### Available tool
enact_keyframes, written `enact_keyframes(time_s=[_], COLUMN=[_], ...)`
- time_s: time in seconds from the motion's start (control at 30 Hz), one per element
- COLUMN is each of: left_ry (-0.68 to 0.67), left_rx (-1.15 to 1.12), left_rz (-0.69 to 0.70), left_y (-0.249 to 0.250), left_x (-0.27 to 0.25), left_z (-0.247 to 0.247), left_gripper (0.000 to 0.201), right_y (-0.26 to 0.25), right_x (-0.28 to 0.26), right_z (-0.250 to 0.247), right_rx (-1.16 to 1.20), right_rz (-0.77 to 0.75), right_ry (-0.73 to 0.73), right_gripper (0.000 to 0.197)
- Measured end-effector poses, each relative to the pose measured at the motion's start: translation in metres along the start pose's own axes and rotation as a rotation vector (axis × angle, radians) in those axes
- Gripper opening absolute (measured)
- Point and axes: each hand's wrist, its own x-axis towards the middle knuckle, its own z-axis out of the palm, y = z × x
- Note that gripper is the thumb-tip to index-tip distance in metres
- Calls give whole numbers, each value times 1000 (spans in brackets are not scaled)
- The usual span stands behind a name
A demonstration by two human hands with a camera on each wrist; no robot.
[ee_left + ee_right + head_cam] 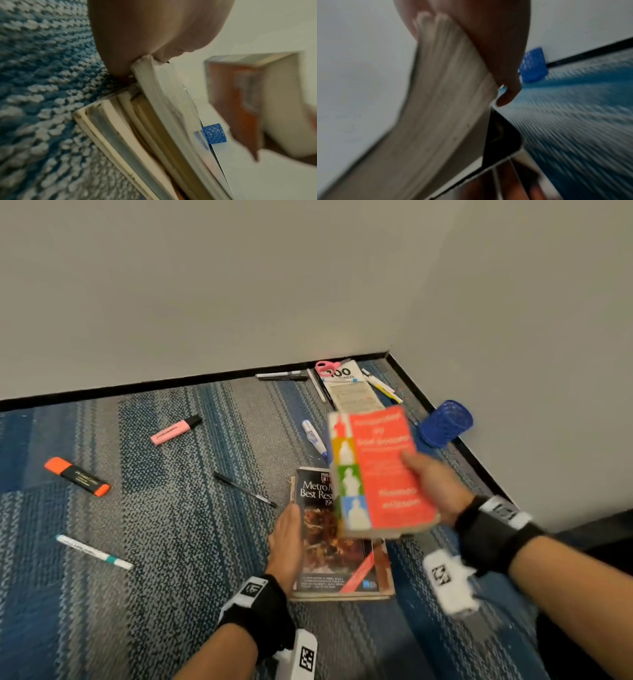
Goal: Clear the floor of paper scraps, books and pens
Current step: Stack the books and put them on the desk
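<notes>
My right hand [419, 474] grips a red paperback [380, 470] by its right edge, thumb on the cover, and holds it in the air over a stack of books [329, 542] on the carpet. The stack's top book has a black cover. My left hand [290, 520] lies with straight fingers along the stack's left edge, touching it. The left wrist view shows the stack's page edges [137, 128] up close, with the red paperback [240, 101] blurred beyond. The right wrist view shows the paperback's pages [445, 108] under my fingers [505, 94].
Loose on the carpet are a pink highlighter [175, 429], an orange highlighter [77, 477], a black pen [245, 489], a white-teal marker [94, 552] and a correction pen [314, 437]. In the corner lie another book [349, 388], pink scissors [325, 367] and markers [281, 375]. A blue mesh cup [445, 422] lies by the right wall.
</notes>
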Motion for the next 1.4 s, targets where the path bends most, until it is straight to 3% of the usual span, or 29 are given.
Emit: enact_keyframes(time_s=[0.1,0.17,0.23,0.4,0.5,0.57,0.63,0.7,0.77,0.87,0.97,1.1,1.23,1.3,1.4], left_ry=[-11,-21,-49,64,81,83,68,72,74,92,126,135,159,170,174], left_rx=[-63,-20,-61,54,66,97,74,77,77,126,193,163,155,164,180], left_rz=[-60,-12,-8,29,44,47,96,114,89,88,68,18,6,9,21], left_y=[10,21,29,29,6,12,19,12,5,7,19,30,31,32,35], left_x=[4,4,5,32,79,81,71,64,62,59,47,40,40,39,36], left_z=[3,4,7,17,2,-7,-10,-13,-14,-15,-15,-14,-12,-12,-11], left_gripper=[77,66,74,94,89,74,75,82,85,92,107,120,122,122,119], right_y=[64,77,76,63,51,31,12,-2,-11,-18,-19,-12,-11,-15,-19], right_x=[3,4,6,22,34,52,90,137,178,224,260,292,304,303,296], right_z=[24,41,49,54,46,34,16,-4,-16,-22,-21,-14,-21,-26,-22], right_rx=[-332,-277,-150,41,-88,-342,-645,-827,-856,-818,-876,-897,-826,-765,-570], right_rz=[42,41,92,176,209,181,116,60,34,18,95,233,303,278,246], right_ry=[-29,-66,-104,-57,-163,-248,-165,54,222,345,354,478,502,469,436], right_gripper=[44,34,21,29,31,49,64,70,71,73,76,100,110,107,80])
